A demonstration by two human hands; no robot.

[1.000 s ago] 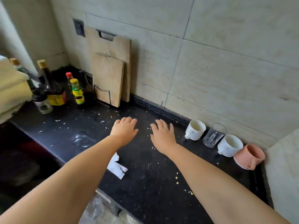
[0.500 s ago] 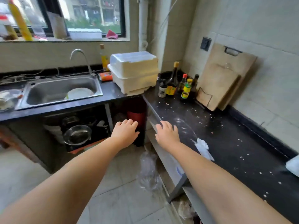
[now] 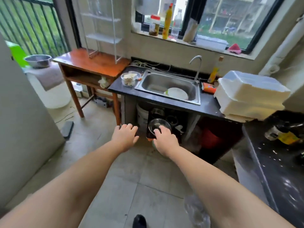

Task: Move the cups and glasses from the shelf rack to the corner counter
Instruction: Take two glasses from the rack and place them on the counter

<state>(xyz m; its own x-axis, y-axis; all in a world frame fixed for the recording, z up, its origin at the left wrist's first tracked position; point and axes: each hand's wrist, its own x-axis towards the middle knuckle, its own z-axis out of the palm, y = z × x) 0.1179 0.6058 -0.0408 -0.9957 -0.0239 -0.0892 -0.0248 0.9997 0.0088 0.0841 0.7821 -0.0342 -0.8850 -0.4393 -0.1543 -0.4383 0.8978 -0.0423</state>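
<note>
A white wire shelf rack (image 3: 102,28) stands on a brown wooden table (image 3: 92,63) at the back left, by the window bars. Its shelves look bare, though the view is blurred. My left hand (image 3: 125,135) and my right hand (image 3: 165,137) are stretched out in front of me at mid-height over the floor, fingers spread, holding nothing. Both hands are well short of the rack. No cups or glasses show in this view. The dark counter (image 3: 279,170) runs along the right edge.
A steel sink (image 3: 167,86) with a white plate sits in a black counter ahead, a glass bowl (image 3: 129,79) at its left. A white foam box (image 3: 250,94) stands right of it. Bowls and pots fill the space below. Tiled floor lies between.
The view has swung left from the corner counter with its cups, past the bottles and cutting boards, to the sink and shelf rack. Both hands stay empty and outstretched.
</note>
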